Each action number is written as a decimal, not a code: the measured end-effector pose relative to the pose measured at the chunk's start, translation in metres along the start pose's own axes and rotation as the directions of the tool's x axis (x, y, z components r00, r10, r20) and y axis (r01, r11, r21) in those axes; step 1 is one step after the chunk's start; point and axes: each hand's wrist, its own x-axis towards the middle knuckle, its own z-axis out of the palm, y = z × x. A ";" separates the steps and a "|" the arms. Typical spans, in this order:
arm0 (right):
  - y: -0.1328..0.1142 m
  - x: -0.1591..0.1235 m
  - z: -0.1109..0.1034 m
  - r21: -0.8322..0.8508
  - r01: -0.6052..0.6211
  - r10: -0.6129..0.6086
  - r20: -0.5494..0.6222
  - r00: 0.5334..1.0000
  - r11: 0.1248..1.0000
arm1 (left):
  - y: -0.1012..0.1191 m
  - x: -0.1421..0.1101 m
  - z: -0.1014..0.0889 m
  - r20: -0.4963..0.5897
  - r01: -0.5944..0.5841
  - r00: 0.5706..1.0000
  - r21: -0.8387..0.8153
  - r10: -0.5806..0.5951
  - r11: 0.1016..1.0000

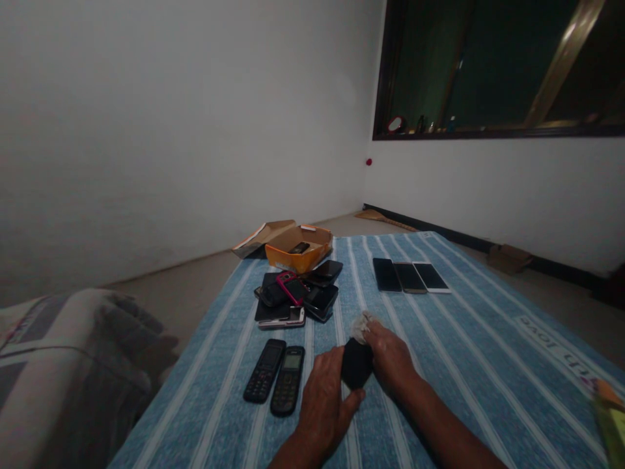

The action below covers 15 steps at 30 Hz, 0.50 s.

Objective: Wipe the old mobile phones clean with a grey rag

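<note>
Your left hand (322,407) curls around a small black rounded object (356,365), low at centre of the frame, while your right hand (388,355) presses a crumpled white cloth (361,327) onto its top (it looks light, stiff, perhaps slippery); hold it by the sides.

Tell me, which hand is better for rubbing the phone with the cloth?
Probably the right hand: its fingers touch the cloth at the top of the phone, while the left hand is lower, against the phone's side.
</note>
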 end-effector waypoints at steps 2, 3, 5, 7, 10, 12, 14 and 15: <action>-0.010 -0.004 0.001 0.009 0.013 -0.013 0.008 1.000 1.000 | -0.003 0.000 0.002 -0.002 0.007 1.000 0.010 -0.006 1.000; -0.017 -0.006 0.002 0.009 0.023 -0.023 0.009 1.000 1.000 | -0.004 0.000 0.004 -0.001 0.010 1.000 0.014 -0.010 1.000; -0.028 -0.009 0.004 0.007 0.064 -0.064 0.010 0.998 0.998 | -0.004 0.000 0.005 0.003 0.015 1.000 0.016 -0.015 1.000; -0.036 -0.011 0.005 0.005 0.106 -0.106 0.008 0.994 0.994 | -0.003 0.001 0.005 -0.001 0.025 1.000 0.021 -0.025 0.999; -0.038 -0.008 0.003 0.016 0.117 -0.118 0.015 0.993 0.993 | -0.001 0.001 0.005 -0.002 0.039 0.999 0.028 -0.039 0.999; -0.035 -0.004 0.000 0.015 0.078 -0.079 0.025 0.997 0.997 | -0.001 0.001 0.004 -0.001 0.035 0.999 0.026 -0.035 0.999; -0.030 0.001 -0.004 0.004 0.028 -0.028 0.036 0.999 1.000 | 0.000 0.001 0.002 -0.003 0.022 1.000 0.022 -0.022 1.000; -0.028 0.004 -0.005 -0.007 0.001 0.000 0.043 0.999 1.000 | 0.000 0.001 0.002 -0.004 0.014 1.000 0.020 -0.014 1.000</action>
